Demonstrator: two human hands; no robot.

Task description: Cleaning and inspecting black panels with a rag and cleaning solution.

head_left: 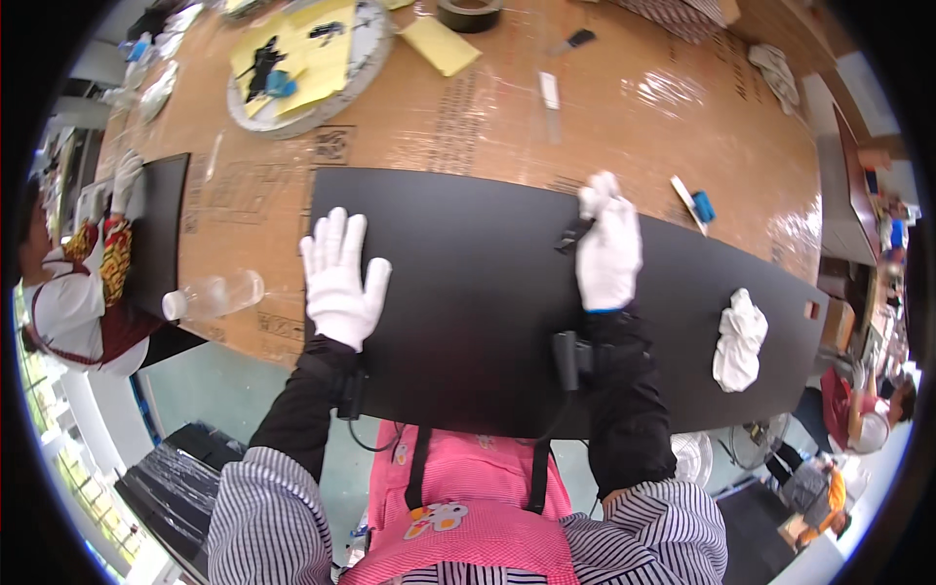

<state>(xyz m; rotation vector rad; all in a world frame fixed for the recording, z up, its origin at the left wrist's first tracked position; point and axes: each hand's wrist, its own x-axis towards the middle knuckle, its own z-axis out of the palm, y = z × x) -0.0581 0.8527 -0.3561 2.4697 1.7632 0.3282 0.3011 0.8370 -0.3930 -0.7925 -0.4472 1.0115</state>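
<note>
A large black panel (pixel 468 322) lies flat in front of me on a cardboard-covered table. My left hand (pixel 343 278), in a white glove, rests on the panel's left part with the fingers spread. Near the panel's far edge, right of the middle, my gloved right hand (pixel 609 249) is closed. A small dark piece (pixel 573 234) sticks out at its left side; its kind is unclear. To the right, a crumpled white cloth (pixel 741 341) lies on the panel. Dark wrist-worn devices sit on both black sleeves.
Beyond the panel are a round tray (pixel 373 73) with black-smeared yellow sheets, a tape roll (pixel 468 14), a white-handled blade tool (pixel 551 102) and a white strip with a blue piece (pixel 702 205). A clear bottle (pixel 216 294) lies left. A co-worker's gloved hand (pixel 127 180) touches another panel.
</note>
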